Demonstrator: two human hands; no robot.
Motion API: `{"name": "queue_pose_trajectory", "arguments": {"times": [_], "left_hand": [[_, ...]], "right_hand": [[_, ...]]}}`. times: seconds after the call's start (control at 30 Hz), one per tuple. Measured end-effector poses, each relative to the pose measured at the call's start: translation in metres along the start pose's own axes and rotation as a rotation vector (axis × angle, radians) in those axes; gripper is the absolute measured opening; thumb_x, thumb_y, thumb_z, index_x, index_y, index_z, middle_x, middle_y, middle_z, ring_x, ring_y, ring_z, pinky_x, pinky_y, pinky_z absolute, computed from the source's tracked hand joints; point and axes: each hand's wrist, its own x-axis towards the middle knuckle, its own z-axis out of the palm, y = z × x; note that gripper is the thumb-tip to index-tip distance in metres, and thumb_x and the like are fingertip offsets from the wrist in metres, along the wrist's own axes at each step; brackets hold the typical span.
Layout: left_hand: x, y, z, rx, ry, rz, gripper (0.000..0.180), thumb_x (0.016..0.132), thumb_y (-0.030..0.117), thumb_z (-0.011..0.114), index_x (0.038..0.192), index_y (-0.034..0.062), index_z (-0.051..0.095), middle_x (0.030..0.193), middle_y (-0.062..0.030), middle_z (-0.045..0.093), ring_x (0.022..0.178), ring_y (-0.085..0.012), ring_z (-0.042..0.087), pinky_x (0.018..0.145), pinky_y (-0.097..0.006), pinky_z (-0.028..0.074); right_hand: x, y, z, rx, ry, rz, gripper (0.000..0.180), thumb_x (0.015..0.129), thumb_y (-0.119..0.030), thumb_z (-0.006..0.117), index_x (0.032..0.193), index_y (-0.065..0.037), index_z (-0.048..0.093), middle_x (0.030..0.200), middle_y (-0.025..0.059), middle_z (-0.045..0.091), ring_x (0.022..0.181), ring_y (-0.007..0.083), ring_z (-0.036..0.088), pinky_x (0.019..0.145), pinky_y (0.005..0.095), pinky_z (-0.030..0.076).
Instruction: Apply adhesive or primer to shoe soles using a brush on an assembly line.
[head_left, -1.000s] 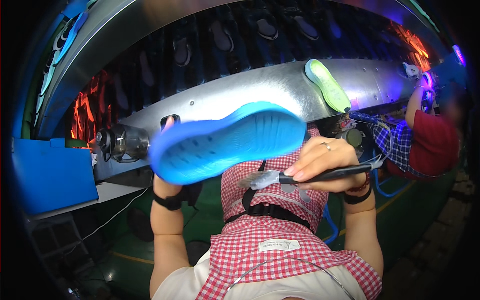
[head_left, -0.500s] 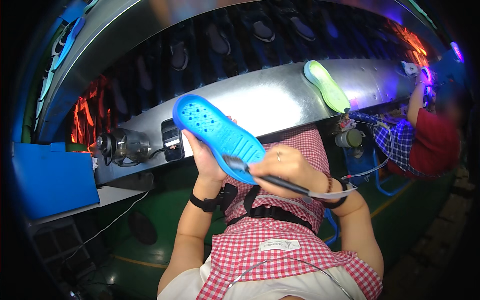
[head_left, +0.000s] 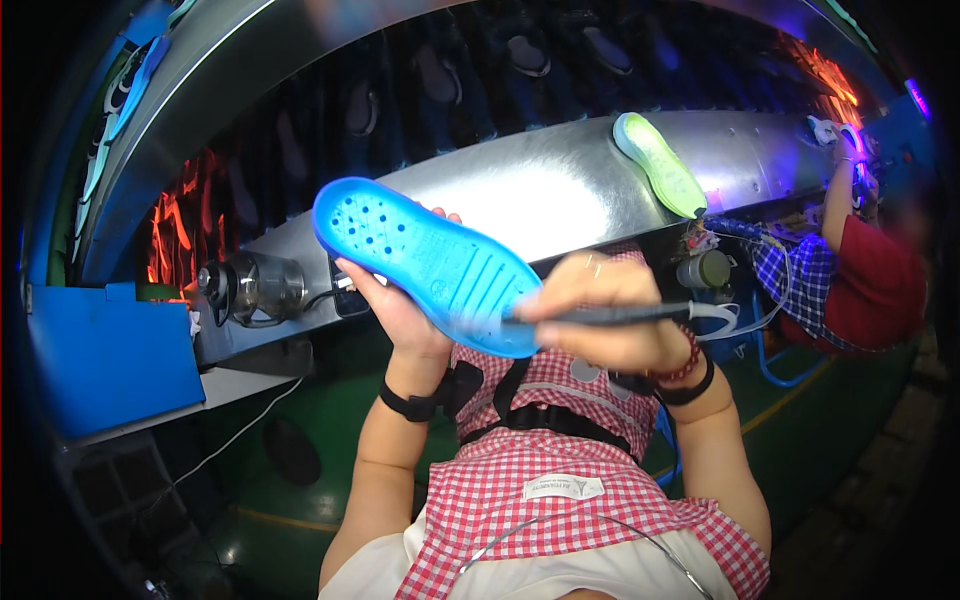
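Observation:
My left hand (head_left: 405, 315) is closed round a bright blue shoe sole (head_left: 440, 265), thumb along its near edge and fingertips showing past the far edge. The sole's inner face is turned up, with holes at one end and ridges at the other. A brush with a black handle (head_left: 640, 314) and a clear tube at its back end is gripped in my right hand (head_left: 600, 310). Its bristles, smeared by motion, are at the ridged end of the sole. A yellow-green sole (head_left: 660, 165) lies on the metal ledge to the right.
Beyond the metal ledge (head_left: 500, 190) runs a dark conveyor carrying several soles (head_left: 528, 56). A clear jug with a black lid (head_left: 262, 290) stands at left beside a blue box (head_left: 115, 355). At right, a person in a red top (head_left: 875, 290) works near a lidded container (head_left: 704, 270).
The blue sole has shifted left and turned slightly flatter. My right hand has moved a little up and right, and the brush handle has swung to nearly level.

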Motion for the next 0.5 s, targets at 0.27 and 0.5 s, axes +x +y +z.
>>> {"name": "queue_pose_trajectory", "arguments": {"times": [0.27, 0.5], "left_hand": [[0.0, 0.025, 0.012, 0.137, -0.075, 0.115, 0.086, 0.077, 0.075, 0.023, 0.125, 0.0045, 0.037, 0.112, -0.0157, 0.052, 0.103, -0.0294, 0.051, 0.09, -0.043, 0.042], [0.003, 0.031, 0.017, 0.167, -0.158, 0.118, 0.083, 0.08, 0.071, 0.025, 0.126, 0.0032, 0.036, 0.114, -0.0177, 0.05, 0.103, -0.0316, 0.051, 0.091, -0.047, 0.04]], "right_hand": [[-0.01, 0.011, -0.019, 0.358, -0.194, 0.064, 0.022, 0.068, -0.002, 0.072, 0.089, -0.001, 0.066, 0.091, 0.0132, 0.066, 0.078, 0.0161, 0.063, 0.068, 0.0251, 0.049], [-0.01, 0.02, -0.016, 0.399, -0.27, 0.047, 0.021, 0.065, -0.001, 0.072, 0.086, -0.002, 0.068, 0.088, 0.0095, 0.066, 0.094, 0.0168, 0.057, 0.083, 0.0302, 0.044]]}}
